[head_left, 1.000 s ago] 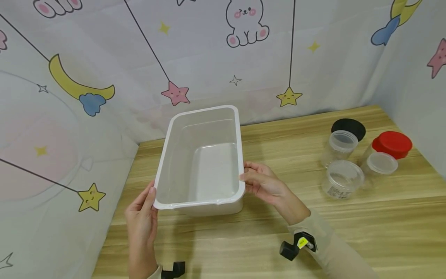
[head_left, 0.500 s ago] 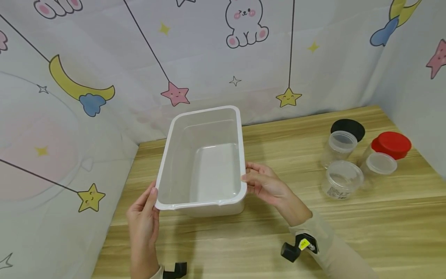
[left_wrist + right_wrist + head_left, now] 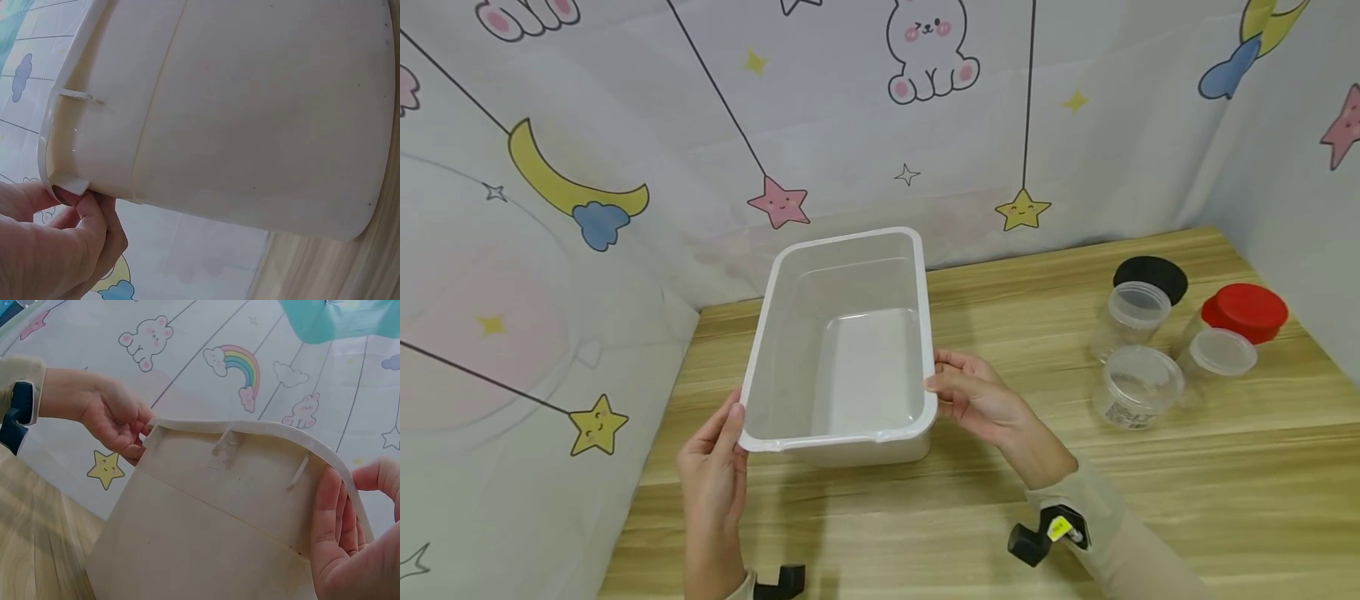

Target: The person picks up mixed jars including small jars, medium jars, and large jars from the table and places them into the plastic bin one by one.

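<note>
White tub (image 3: 872, 367), smooth glossy plastic in a deep, round-cornered rectangle, was right there over the wood-grained counter (image 3: 917, 533), well left of the clear cylindrical jars (image 3: 1138, 387), left hand (image 3: 711, 475) clamped on its near corner, right hand (image 3: 981, 404) clamped on the rim opposite!

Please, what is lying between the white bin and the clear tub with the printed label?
In the head view, the right hand comes first, gripping the white bin; then only bare wooden tabletop up to the clear tub.
</note>
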The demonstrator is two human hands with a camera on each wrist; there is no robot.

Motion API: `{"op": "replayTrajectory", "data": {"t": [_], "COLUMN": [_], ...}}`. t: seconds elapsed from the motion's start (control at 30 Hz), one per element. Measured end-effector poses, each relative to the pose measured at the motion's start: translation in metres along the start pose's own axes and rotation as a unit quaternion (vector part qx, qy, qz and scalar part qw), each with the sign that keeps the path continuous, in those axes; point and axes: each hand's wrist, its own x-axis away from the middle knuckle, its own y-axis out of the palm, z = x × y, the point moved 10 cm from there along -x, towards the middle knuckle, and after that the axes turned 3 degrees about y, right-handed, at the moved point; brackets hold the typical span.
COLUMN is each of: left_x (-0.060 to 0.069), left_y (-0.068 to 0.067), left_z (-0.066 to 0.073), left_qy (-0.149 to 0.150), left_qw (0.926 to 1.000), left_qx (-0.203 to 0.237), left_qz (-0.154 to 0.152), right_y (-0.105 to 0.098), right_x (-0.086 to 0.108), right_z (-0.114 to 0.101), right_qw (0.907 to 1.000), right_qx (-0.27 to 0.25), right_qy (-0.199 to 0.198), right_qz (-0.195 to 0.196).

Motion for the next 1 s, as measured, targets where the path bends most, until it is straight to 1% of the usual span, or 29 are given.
{"op": "replayTrajectory", "data": {"t": [0.23,0.47,0.73,0.9,1.0], "left_x": [0.0009,0.0023,0.0044,0.0045,0.0046], "left_y": [0.0021,0.0029,0.0054,0.0075,0.0085], "left_z": [-0.0008,-0.0029,-0.0042,-0.0041,-0.0049], "left_qy": [-0.004,-0.009,-0.008,0.0,-0.003], "left_qw": [1.0,0.9999,1.0,0.9999,0.9999], "left_qx": [0.001,0.002,0.002,-0.013,-0.013], "left_qz": [0.002,0.007,-0.001,-0.012,-0.011], "right_y": [-0.0028,-0.0048,-0.0073,-0.0085,-0.0099], "right_x": [0.0021,0.0037,0.0061,0.0065,0.007], "right_z": [-0.0013,-0.0031,-0.0053,-0.0063,-0.0068], "right_qw": [0.9999,0.9999,0.9999,0.9999,0.9999], "right_qx": [0.0,-0.001,-0.004,-0.004,-0.005], "right_qy": [0.0,0.0,-0.002,-0.003,-0.002], "right_qz": [0.011,0.01,0.01,0.009,0.011]}}
